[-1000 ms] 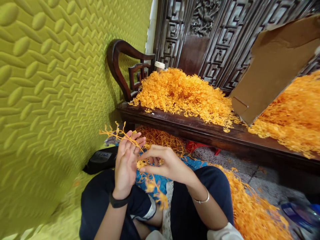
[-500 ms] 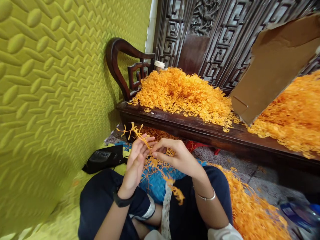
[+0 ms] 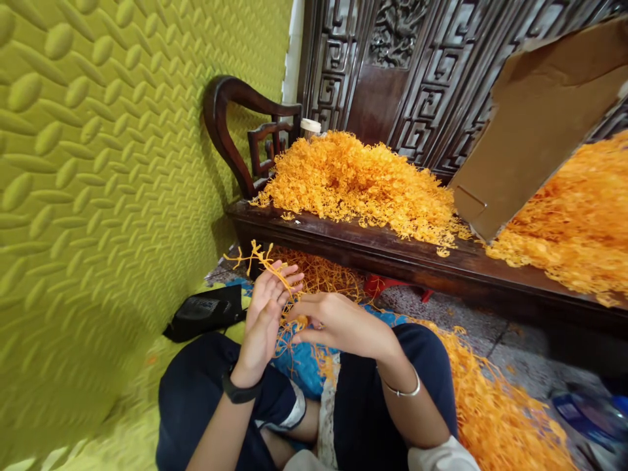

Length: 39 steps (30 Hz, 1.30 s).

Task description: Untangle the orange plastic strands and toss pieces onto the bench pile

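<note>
My left hand is palm up, holding a thin orange branched plastic runner. Its forked end sticks out past the fingertips to the upper left, and it lies across the fingers. My right hand is just right of the runner's lower end, back of the hand up. Its thumb and fingers are curved with a gap between them. Some orange plastic shows in that gap; whether the fingers touch it I cannot tell. Below both hands, loose orange runners lie on blue sheeting between my knees.
A dark wooden bench bears a big heap of small orange pieces. Brown cardboard separates it from a second heap. More orange plastic lies by my right knee. A black pouch sits left; a yellow padded wall rises beside me.
My right hand has moved slightly down from the runner, and its thumb and fingers are wider apart. An orange piece that was in the air below it is gone from there.
</note>
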Motion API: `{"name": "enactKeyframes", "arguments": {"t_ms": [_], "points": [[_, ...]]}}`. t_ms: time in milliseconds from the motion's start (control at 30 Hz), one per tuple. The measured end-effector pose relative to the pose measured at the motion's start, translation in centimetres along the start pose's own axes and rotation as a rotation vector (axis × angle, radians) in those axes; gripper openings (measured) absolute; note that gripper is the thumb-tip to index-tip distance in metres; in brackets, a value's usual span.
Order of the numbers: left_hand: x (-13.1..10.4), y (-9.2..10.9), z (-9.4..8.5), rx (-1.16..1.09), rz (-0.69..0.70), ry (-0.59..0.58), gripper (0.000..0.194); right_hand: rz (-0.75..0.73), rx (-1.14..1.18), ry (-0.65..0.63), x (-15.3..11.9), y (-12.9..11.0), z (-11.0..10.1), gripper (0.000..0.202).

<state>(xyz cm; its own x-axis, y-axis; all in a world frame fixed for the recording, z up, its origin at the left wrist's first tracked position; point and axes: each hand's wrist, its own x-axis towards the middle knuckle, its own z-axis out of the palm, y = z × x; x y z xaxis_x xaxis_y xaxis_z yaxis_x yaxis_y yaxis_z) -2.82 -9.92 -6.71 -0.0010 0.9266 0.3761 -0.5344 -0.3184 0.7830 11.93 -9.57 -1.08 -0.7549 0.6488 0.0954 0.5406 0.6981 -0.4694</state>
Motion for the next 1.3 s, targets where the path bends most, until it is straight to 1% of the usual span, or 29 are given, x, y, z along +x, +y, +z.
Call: {"name": "enactKeyframes", "arguments": {"t_ms": [100, 200, 267, 333, 400, 467, 533, 667, 700, 733, 767, 833, 900, 1000, 1100, 1200, 1233, 1300], "points": [[0.0, -0.1, -0.6, 0.060, 0.006, -0.038, 0.056, 0.016, 0.062, 0.070, -0.4, 0.1, -0.4, 0.024], [-0.3, -0.2, -1.1, 0.129, -0.026, -0.132, 0.062, 0.045, 0.117, 0.167, -0.6, 0.1, -0.7, 0.024], [-0.5, -0.3, -1.2, 0.189, -0.054, -0.193, 0.066, 0.057, 0.164, 0.221, -0.6, 0.0, -0.7, 0.023], [-0.6, -0.4, -1.0, 0.251, -0.085, -0.226, 0.070, 0.070, 0.232, 0.284, -0.5, 0.0, -0.6, 0.025], [-0.6, -0.6, -0.7, 0.293, -0.122, -0.233, 0.066, 0.093, 0.315, 0.369, -0.3, 0.0, -0.5, 0.027], [-0.4, -0.8, -0.4, 0.321, -0.146, -0.229, 0.055, 0.103, 0.404, 0.434, -0.1, 0.2, -0.4, 0.027], [-0.2, -0.9, -0.4, 0.345, -0.157, -0.219, 0.042, 0.074, 0.492, 0.433, 0.1, 0.5, -0.3, 0.025], [-0.1, -0.8, -0.7, 0.426, -0.206, -0.193, 0.015, -0.011, 0.610, 0.313, 0.6, 1.3, -0.4, 0.021], [-0.2, -0.7, -0.7, 0.460, -0.221, -0.194, 0.014, -0.022, 0.605, 0.299, 0.6, 1.5, -0.4, 0.019], [-0.4, -0.6, -0.7, 0.494, -0.232, -0.197, 0.018, -0.027, 0.582, 0.308, 0.7, 1.6, -0.4, 0.018], [-0.5, -0.6, -0.6, 0.521, -0.245, -0.205, 0.024, -0.026, 0.546, 0.343, 0.8, 1.7, -0.4, 0.016], [-0.8, -0.6, -0.4, 0.570, -0.284, -0.219, 0.031, -0.021, 0.478, 0.466, 0.8, 1.6, -0.4, 0.016], [-1.0, -0.5, -0.2, 0.626, -0.303, -0.216, 0.033, -0.026, 0.463, 0.607, 0.9, 1.3, -0.2, 0.018], [-1.2, -0.1, 0.3, 0.669, -0.245, -0.195, 0.035, -0.019, 0.503, 0.782, 1.1, 0.1, 0.4, 0.016], [-1.4, 1.0, 0.8, 0.670, -0.192, -0.228, 0.033, 0.013, 0.504, 0.958, 1.1, -1.4, 1.4, 0.014], [-1.9, 2.4, 0.9, 0.742, -0.099, -0.341, 0.029, 0.002, 0.444, 1.087, 0.2, -2.6, 1.3, 0.012], [-2.2, 2.8, 0.8, 0.767, -0.072, -0.400, 0.028, -0.011, 0.408, 1.164, -0.3, -2.8, 0.8, 0.012], [-2.8, 3.5, 0.6, 0.791, -0.071, -0.528, 0.029, -0.046, 0.346, 1.393, -1.9, -2.9, -0.7, 0.015]]}}
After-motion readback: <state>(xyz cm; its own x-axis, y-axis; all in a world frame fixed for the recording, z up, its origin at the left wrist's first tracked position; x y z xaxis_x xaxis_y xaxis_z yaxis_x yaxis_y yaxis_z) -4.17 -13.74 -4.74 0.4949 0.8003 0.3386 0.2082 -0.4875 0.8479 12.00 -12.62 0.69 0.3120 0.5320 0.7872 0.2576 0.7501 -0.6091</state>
